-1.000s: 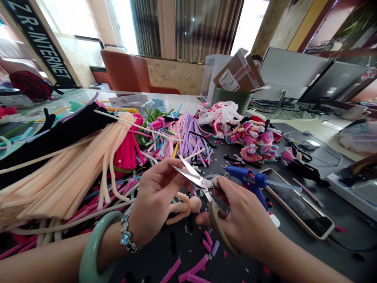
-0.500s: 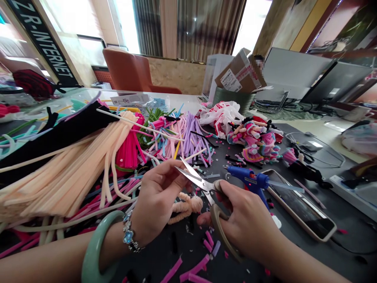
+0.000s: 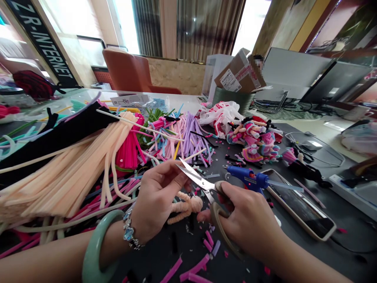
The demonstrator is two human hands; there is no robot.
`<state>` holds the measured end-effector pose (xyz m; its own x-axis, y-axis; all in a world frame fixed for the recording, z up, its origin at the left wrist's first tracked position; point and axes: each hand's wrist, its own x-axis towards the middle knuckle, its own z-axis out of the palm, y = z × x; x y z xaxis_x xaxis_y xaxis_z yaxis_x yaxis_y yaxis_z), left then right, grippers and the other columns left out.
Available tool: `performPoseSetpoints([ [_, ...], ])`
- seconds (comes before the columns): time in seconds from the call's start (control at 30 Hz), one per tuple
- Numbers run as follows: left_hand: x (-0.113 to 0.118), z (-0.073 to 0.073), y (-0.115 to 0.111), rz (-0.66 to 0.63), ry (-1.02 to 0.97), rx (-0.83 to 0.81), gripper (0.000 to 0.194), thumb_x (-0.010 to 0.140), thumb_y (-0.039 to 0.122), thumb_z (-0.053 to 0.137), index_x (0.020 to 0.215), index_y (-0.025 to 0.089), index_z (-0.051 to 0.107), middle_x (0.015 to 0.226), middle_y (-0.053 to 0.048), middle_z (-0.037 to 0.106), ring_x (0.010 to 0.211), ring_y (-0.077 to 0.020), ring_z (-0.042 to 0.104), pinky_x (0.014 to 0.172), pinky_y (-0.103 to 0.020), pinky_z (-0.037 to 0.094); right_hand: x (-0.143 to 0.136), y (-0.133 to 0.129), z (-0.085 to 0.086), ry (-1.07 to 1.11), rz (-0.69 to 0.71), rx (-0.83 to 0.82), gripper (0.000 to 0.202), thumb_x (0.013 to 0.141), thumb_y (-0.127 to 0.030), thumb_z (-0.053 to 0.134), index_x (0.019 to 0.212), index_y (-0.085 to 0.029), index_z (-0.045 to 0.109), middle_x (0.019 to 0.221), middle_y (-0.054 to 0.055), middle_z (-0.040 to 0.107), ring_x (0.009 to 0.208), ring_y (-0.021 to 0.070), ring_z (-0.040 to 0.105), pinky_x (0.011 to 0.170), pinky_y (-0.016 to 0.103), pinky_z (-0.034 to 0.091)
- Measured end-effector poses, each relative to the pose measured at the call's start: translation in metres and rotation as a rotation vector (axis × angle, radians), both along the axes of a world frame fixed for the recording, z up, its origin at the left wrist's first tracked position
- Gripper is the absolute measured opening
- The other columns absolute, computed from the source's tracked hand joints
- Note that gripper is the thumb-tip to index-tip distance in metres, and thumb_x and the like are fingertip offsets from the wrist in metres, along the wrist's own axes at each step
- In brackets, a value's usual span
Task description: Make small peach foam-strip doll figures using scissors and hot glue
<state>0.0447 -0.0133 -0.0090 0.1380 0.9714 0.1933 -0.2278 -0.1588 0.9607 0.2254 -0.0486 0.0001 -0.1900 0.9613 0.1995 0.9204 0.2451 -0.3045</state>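
Observation:
My right hand grips a pair of scissors by its brown handles, with the thumb and fingers through the loops. The blades point up and left, a little apart, right at the fingertips of my left hand. That hand is closed in a pinch. A peach pipe-cleaner doll, with a round head and twisted limbs, extends from below its fingers and appears held there. What lies exactly between the pinching fingertips is mostly hidden behind the fingers and blades.
Peach pipe cleaners lie bundled left, with pink and purple ones beyond. A blue glue gun and a phone sit right. Finished dolls are piled behind. Pink offcuts litter the dark tabletop in front.
The scissor blades have closed slightly, and the right hand's fingers have drawn together a little. The left hand and the doll stay almost in place.

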Motion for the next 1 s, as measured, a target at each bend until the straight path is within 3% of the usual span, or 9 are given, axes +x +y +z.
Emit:
performPoseSetpoints([
  [0.33,-0.003,0.005,0.002,0.017,0.054,-0.030,0.006,0.083,0.018,0.062,0.082,0.019,0.067,0.075,0.003,0.063,0.067,-0.0058,0.058,0.064,-0.012,0.049,0.000,-0.002,0.000,-0.049,-0.020,0.065,0.018,0.067,-0.035,0.059,0.067,-0.022,0.046,0.056,-0.005,0.053,0.047,0.0120,0.041,0.050,0.026,0.018],
  [0.6,-0.003,0.006,0.002,-0.006,0.035,-0.110,0.008,0.080,0.025,0.065,0.077,0.017,0.065,0.066,0.001,0.060,0.061,-0.0092,0.057,0.057,-0.018,0.052,0.001,-0.002,0.002,-0.036,-0.036,0.009,0.031,0.077,-0.045,0.052,0.060,-0.021,0.040,0.050,-0.004,0.049,0.045,0.0113,0.037,0.050,0.027,0.017],
  [0.73,-0.003,0.008,0.003,0.004,0.011,-0.070,0.008,0.080,0.023,0.066,0.077,0.016,0.063,0.066,0.001,0.059,0.061,-0.0086,0.057,0.056,-0.016,0.051,0.002,0.001,0.007,0.026,-0.041,-0.054,0.028,0.080,-0.039,0.051,0.060,-0.021,0.044,0.052,-0.002,0.053,0.047,0.0120,0.042,0.049,0.026,0.020],
  [0.9,-0.002,0.014,-0.001,0.021,-0.063,-0.099,0.007,0.080,0.023,0.066,0.082,0.017,0.063,0.064,0.002,0.061,0.060,-0.0077,0.059,0.055,-0.014,0.049,0.003,0.005,0.013,0.003,-0.100,-0.088,0.037,0.083,-0.051,0.050,0.062,-0.021,0.046,0.056,0.000,0.057,0.050,0.0139,0.046,0.049,0.026,0.024],
  [1.0,-0.002,0.016,-0.002,0.031,-0.098,-0.083,0.006,0.080,0.022,0.066,0.081,0.016,0.064,0.066,0.001,0.062,0.062,-0.0077,0.059,0.058,-0.015,0.049,0.005,0.006,0.012,-0.071,-0.125,-0.156,0.032,0.086,-0.047,0.046,0.068,-0.021,0.050,0.065,0.003,0.062,0.057,0.0171,0.054,0.053,0.027,0.029],
])
